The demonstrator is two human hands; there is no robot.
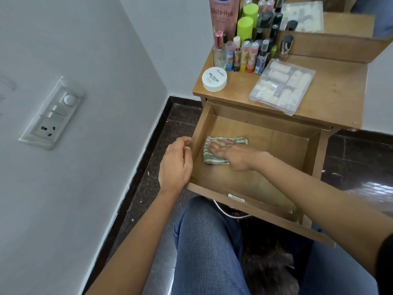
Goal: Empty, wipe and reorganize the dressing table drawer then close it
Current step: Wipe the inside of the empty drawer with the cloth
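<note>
Your right hand (231, 153) lies flat, fingers straight, pressing a green-and-white striped cloth (213, 159) onto the floor of the open wooden drawer (265, 122), near its left wall. Bare floor stretches away rightward, likely next to wipe. Your left hand (176, 162) curls against that wall's outside; whether it grips is unclear.

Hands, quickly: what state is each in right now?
Left hand: fingers curled against the drawer's left wall; grip cannot be told.
Right hand: open, pressing the cloth flat.

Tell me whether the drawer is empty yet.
Emptied: the open drawer holds only a striped cloth, pressed flat under the right hand. Bottles and a clear pouch sit on the tabletop.
</note>
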